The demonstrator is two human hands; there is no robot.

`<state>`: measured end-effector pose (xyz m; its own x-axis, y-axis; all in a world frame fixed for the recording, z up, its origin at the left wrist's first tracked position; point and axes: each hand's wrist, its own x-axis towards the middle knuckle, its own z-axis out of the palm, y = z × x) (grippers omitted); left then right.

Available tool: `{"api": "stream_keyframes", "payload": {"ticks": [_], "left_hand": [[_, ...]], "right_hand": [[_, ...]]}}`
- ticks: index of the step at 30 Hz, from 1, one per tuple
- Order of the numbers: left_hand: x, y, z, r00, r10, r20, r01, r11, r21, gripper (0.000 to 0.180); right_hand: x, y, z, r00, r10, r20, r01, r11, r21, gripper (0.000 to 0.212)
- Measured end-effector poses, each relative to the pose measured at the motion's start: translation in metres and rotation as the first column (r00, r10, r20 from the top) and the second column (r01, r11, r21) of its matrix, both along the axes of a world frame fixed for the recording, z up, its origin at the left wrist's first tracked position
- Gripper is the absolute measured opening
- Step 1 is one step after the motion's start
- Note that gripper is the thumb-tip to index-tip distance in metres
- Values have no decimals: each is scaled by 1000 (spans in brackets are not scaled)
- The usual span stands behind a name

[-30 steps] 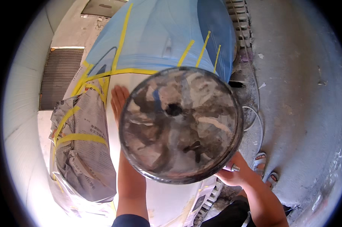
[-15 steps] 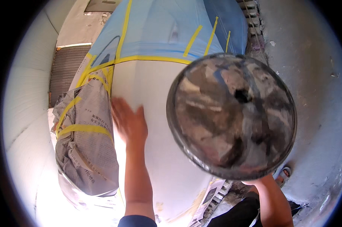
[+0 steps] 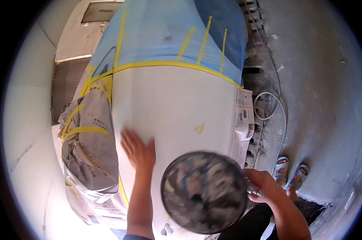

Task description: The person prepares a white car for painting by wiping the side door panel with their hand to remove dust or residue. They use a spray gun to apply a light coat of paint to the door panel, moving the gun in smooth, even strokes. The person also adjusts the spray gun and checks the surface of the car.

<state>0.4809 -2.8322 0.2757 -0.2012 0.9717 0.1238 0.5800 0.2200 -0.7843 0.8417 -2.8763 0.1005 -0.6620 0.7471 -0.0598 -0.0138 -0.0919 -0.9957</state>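
Note:
A spray gun (image 3: pixel 255 189) is in my right hand (image 3: pixel 265 185), its fingers wrapped round the metal handle. Its round cup (image 3: pixel 203 192), with a grey and brown paint-stained lid that has a small dark hole, hides much of the gun and part of the panel below. My left hand (image 3: pixel 139 151) lies with fingers spread on or just over the left side of a pale car panel (image 3: pixel 177 104); blur hides whether it touches. One small yellowish patch (image 3: pixel 200 128) marks the panel's right half.
Blue plastic sheeting (image 3: pixel 157 40) edged with yellow tape (image 3: pixel 169 64) covers the car beyond. Newspaper (image 3: pixel 91 148) wraps a part at the left; more newspaper (image 3: pixel 244 116) hangs at right. A coiled hose (image 3: pixel 271 106) and sandalled feet (image 3: pixel 282 168) are on the grey floor.
The spray gun has moved down and left, and its cup looks smaller. My left hand has slid nearer to me along the panel. More of the panel's right side shows.

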Motion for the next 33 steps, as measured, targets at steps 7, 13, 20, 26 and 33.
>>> {"api": "stream_keyframes", "payload": {"ticks": [7,13,20,26,33], "left_hand": [[35,187,-75,938,-267,-221,269,963,-20,78],[18,119,-164,856,-515,-40,398,707,-585,80],[54,128,-90,958,-209,-194,191,976,-105,85],[70,187,-221,911,-377,-167,233,803,-548,80],[44,126,-347,885,-465,15,261,471,-842,79]], "right_hand": [[-3,-29,-31,998,-64,-12,65,984,166,39],[-2,-39,-53,996,-54,78,50,998,44,41],[-10,-33,-76,937,-340,84,317,925,211,43],[-22,-27,-116,933,-353,64,338,924,177,39],[-18,-47,-148,968,-222,119,211,972,103,33]]}}
